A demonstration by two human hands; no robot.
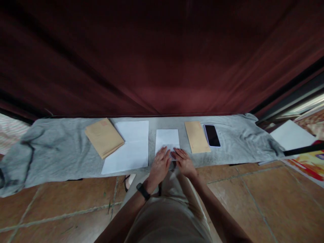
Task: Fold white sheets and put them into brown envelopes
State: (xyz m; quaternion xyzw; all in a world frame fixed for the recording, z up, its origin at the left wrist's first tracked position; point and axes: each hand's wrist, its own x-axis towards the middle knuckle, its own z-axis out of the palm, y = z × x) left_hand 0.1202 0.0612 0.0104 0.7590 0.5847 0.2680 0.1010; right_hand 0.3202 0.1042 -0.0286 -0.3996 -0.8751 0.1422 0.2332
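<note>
In the middle of the cloth-covered bench lies a folded sheet of white paper [167,137]. Both hands rest on its near edge. My left hand [160,164], with a dark band on the wrist, lies flat over the near left part, fingers stretched forward. Across from it, my right hand [184,162] is spread over the near right corner, its fingers pointing in toward the left hand. Part of the near edge is hidden under the fingers. Just right of the paper is a single brown envelope [197,137].
A stack of brown envelopes [103,136] overlaps larger white sheets [131,145] on the left. A phone [212,135] lies right of the single envelope. Grey cloth [240,138] covers the narrow bench. A dark red curtain [162,67] hangs behind it, and tiled floor [83,202] lies below.
</note>
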